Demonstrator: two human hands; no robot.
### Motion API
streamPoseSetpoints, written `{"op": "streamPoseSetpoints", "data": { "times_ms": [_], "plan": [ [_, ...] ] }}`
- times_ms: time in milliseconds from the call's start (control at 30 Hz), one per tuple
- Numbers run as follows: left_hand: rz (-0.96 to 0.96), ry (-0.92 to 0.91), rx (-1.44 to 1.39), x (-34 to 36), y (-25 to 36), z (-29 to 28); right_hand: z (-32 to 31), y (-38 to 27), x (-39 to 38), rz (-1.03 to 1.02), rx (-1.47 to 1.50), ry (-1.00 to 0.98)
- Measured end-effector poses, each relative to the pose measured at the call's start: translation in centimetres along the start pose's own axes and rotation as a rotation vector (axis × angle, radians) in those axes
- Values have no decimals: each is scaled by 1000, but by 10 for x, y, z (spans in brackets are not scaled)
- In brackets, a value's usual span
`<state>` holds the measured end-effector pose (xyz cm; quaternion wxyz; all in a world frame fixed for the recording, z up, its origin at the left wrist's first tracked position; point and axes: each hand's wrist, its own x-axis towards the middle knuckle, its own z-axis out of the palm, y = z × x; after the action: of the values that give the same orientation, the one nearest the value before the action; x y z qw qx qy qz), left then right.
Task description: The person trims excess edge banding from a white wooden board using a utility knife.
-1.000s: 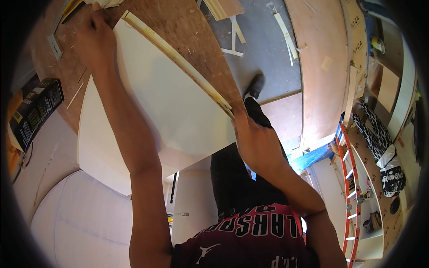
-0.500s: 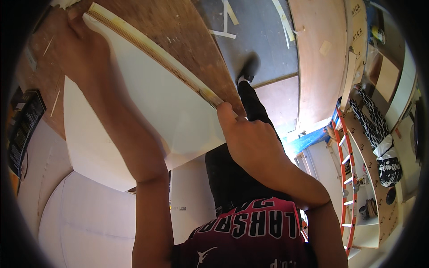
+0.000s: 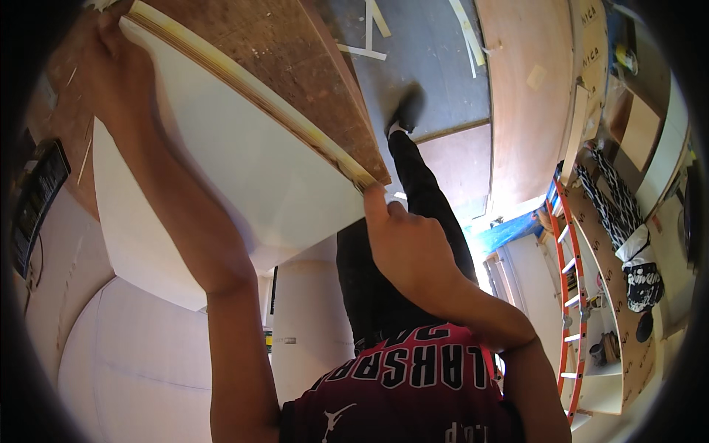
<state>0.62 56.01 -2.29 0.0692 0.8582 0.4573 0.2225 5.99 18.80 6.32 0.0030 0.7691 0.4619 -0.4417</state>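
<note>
I have the white panel (image 3: 221, 177) up on edge between both hands, its layered top edge running from upper left down toward the middle. My left hand (image 3: 122, 74) is clamped over the far end of that edge, fingers curled over the top and closed on it. My right hand (image 3: 402, 247) grips the near corner, thumb pointing up along the edge and the fingers wrapped behind where I can't see them.

Compared with 1 second ago the panel fills more of my view and sits steeper (both hands have spread toward the frame's sides), so I judge I've drawn it closer and tipped it higher; it looks fully carried in my grip now.

Behind it lies the brown board (image 3: 295, 66) on the grey floor (image 3: 428, 59). My leg (image 3: 421, 199) stands below, and an orange ladder (image 3: 569, 280) leans at right.
</note>
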Motion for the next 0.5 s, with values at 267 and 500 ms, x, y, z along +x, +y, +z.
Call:
{"op": "streamPoseSetpoints", "data": {
  "times_ms": [267, 500],
  "plan": [
    [179, 98, 110, 34, -52, 7, -39, -3, 18, -47, -3, -45],
    [274, 109, -26, 38, -45, 6, -59, -5, 9, -11, -27, -184]
  ]
}}
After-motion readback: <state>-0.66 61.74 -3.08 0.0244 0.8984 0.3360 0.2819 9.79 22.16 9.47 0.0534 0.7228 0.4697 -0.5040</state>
